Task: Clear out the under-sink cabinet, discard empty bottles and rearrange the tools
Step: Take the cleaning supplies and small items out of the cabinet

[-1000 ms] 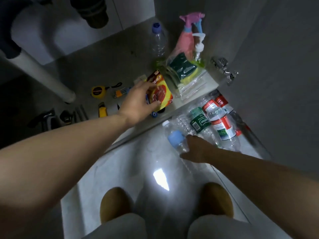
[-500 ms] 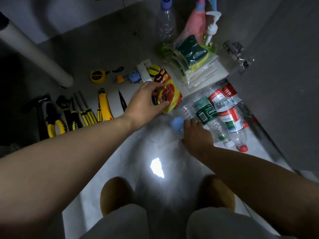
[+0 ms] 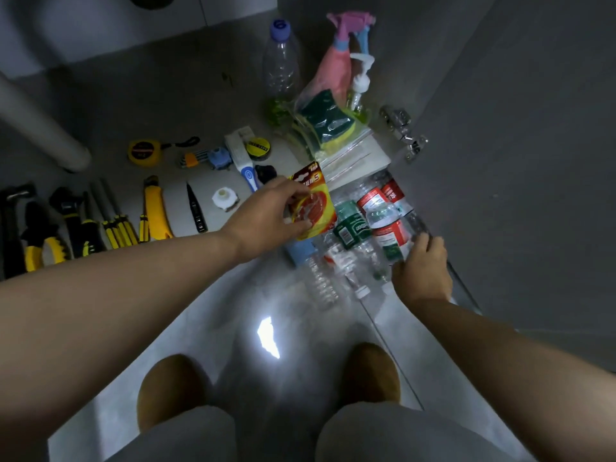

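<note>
**Blister pack in one hand, bottle heap under the other**

The left hand [image 3: 266, 218] pinches a red-and-yellow blister pack [image 3: 311, 208] between thumb and fingertips. It is held at frame centre, just over the heap of empty bottles [image 3: 353, 225] lying on the floor at centre right. The right hand [image 3: 421, 271] lies on a red-labelled bottle [image 3: 388, 236] at the heap's right edge, fingers bent over it. The thumb is hidden, so I cannot tell whether it truly grips.

The pack probably belongs with the small items on the cabinet floor. Setting it down there would free both hands for the bottles. These thin, crushed bottles are likely to roll, so taking them by the neck seems wise.

The grey cabinet door [image 3: 516, 161] and its hinge [image 3: 400, 131] crowd the right hand. A bag of sponges [image 3: 325, 123] overhangs the cabinet edge just above the heap. The row of tools [image 3: 113, 225] sits at middle left. An upright blue-capped bottle [image 3: 280, 61] stands at top centre beside a pink spray bottle [image 3: 335, 68].
</note>
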`<action>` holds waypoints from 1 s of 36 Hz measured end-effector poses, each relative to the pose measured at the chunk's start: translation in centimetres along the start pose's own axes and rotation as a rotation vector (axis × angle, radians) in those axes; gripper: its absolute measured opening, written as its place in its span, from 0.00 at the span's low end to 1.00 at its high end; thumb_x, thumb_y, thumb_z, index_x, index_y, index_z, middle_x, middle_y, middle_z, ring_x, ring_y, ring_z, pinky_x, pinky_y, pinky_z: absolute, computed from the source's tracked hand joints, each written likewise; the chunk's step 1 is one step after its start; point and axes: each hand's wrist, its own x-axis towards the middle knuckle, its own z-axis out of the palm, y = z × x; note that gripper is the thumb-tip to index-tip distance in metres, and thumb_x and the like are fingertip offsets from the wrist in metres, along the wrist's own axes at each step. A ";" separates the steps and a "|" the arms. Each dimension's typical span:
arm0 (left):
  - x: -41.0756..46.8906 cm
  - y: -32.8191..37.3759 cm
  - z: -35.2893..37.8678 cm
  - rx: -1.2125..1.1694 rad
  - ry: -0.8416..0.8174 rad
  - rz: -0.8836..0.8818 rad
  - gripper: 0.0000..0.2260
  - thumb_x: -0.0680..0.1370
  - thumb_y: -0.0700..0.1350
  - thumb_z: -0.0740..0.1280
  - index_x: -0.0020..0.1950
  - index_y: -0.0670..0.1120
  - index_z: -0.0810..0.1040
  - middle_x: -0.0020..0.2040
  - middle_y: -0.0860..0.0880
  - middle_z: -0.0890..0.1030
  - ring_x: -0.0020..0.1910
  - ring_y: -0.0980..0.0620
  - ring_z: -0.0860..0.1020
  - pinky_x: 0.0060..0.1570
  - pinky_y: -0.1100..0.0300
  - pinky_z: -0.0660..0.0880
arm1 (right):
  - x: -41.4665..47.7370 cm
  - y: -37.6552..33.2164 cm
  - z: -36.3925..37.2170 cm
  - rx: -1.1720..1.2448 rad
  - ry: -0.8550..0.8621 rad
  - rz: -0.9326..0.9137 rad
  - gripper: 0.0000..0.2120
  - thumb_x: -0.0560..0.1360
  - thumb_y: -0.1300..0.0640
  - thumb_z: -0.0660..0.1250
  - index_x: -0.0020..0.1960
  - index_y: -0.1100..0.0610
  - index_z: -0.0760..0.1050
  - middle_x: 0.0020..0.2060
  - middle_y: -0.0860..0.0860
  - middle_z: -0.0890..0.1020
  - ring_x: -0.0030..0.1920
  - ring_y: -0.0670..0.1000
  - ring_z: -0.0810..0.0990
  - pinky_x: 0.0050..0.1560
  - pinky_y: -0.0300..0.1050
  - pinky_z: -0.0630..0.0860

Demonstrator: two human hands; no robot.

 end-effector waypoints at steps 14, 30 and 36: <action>0.7 0.7 1.4 0.015 -0.018 0.002 0.25 0.75 0.50 0.75 0.72 0.51 0.73 0.61 0.53 0.73 0.59 0.54 0.74 0.57 0.60 0.76 | 1.5 1.4 2.7 0.086 -0.164 0.155 0.32 0.73 0.54 0.75 0.70 0.57 0.61 0.67 0.61 0.72 0.66 0.64 0.74 0.65 0.60 0.74; 0.7 1.1 1.7 -0.020 -0.039 -0.009 0.26 0.75 0.50 0.75 0.71 0.51 0.73 0.62 0.52 0.74 0.62 0.53 0.74 0.61 0.57 0.77 | 4.6 -1.4 0.2 0.041 -0.086 -0.025 0.30 0.77 0.48 0.70 0.73 0.54 0.61 0.65 0.58 0.68 0.62 0.63 0.76 0.56 0.60 0.80; 0.5 0.6 1.8 -0.023 -0.043 -0.008 0.26 0.75 0.50 0.75 0.71 0.51 0.73 0.62 0.52 0.74 0.61 0.53 0.74 0.61 0.56 0.77 | 5.0 -1.2 0.7 0.049 -0.118 0.001 0.31 0.77 0.48 0.69 0.75 0.52 0.60 0.66 0.58 0.67 0.64 0.62 0.74 0.59 0.59 0.79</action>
